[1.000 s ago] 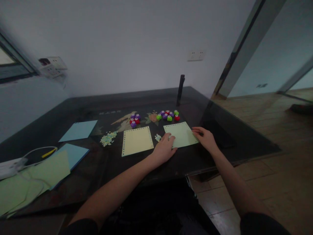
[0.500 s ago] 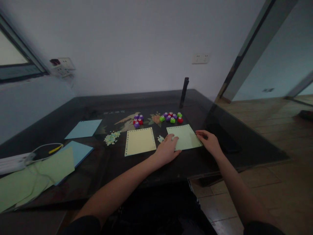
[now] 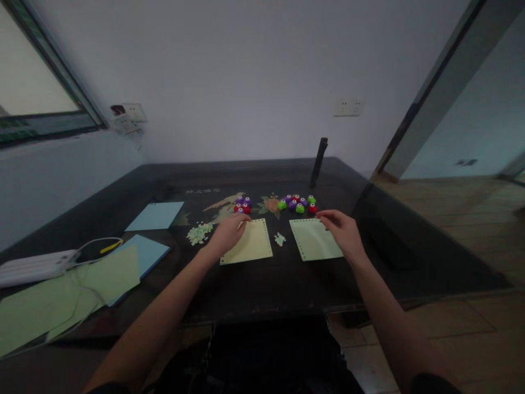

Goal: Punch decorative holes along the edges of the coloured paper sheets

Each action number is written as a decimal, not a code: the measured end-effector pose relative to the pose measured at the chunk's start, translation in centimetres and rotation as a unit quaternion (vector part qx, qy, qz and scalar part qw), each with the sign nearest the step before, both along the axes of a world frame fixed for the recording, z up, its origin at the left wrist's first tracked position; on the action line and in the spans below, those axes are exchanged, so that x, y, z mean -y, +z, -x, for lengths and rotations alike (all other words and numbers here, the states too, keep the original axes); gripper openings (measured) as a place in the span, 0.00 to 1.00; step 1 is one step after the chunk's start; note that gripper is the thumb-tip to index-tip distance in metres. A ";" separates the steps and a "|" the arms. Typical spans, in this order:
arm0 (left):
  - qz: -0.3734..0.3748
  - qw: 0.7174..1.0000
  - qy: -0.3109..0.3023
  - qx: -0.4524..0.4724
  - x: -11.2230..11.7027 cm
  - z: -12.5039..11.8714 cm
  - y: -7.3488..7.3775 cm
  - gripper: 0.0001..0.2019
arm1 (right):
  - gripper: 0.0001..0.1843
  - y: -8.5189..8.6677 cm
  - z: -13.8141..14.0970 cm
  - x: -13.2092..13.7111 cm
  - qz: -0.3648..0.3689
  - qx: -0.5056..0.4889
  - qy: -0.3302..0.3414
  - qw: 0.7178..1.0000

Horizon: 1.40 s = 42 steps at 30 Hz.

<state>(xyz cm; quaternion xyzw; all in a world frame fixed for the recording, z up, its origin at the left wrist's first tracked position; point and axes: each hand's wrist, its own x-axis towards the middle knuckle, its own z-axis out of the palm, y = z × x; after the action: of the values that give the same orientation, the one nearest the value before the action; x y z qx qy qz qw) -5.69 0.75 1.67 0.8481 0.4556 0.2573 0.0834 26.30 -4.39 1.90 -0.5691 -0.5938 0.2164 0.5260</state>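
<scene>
My left hand (image 3: 229, 234) lies over the left side of a pale yellow sheet (image 3: 254, 241) with small holes along its edges. Its fingers are stretched out and reach towards a cluster of purple and red craft punches (image 3: 243, 206). My right hand (image 3: 341, 231) is over the right side of a pale green sheet (image 3: 315, 241), holed along its top and left edges. Its fingers are slightly bent and apart, the tips close to a red punch (image 3: 312, 209). Between the sheets lies a small heap of paper bits (image 3: 280, 239).
A bigger heap of cut bits (image 3: 199, 233) lies left of the yellow sheet. Blue sheets (image 3: 155, 215), green sheets (image 3: 102, 273), a white power strip (image 3: 36, 268) and a cable occupy the left. Green, purple and red punches (image 3: 292, 204) and a black upright stick (image 3: 319, 162) stand farther back.
My left hand has left the green sheet and moved left over the yellow sheet. My right hand has shifted from the green sheet's right edge towards its top. The camera view has turned slightly left.
</scene>
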 end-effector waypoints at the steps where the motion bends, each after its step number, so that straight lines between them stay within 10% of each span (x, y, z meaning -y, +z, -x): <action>1: -0.005 1.000 0.013 0.000 -0.6 1.1 -0.2 0.12 | 0.13 0.9 1.6 -0.4 -0.013 -0.001 0.023 1.000; 8: -0.025 0.999 0.043 0.021 -1.6 4.4 -0.7 0.10 | 0.10 3.9 9.3 -6.1 -0.086 0.101 0.100 0.986; 15: 0.004 0.998 0.050 -0.031 -2.5 3.9 -3.6 0.15 | 0.11 -2.2 12.7 -8.2 -0.014 0.304 0.103 0.947; 25: 0.012 0.994 0.079 -0.081 -2.8 3.7 -5.0 0.23 | 0.19 -4.4 13.4 -8.0 0.015 0.452 0.144 0.880; 42: -0.002 0.996 0.087 -0.036 -2.3 3.1 -4.3 0.18 | 0.18 -4.4 13.4 -8.0 -0.001 0.390 0.146 0.909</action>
<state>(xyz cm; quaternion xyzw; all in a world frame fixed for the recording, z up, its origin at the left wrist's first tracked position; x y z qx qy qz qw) -8.79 3.04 -2.67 0.8139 0.5302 0.2337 0.0426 12.88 3.64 -2.50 -0.5143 -0.8285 0.0512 0.2156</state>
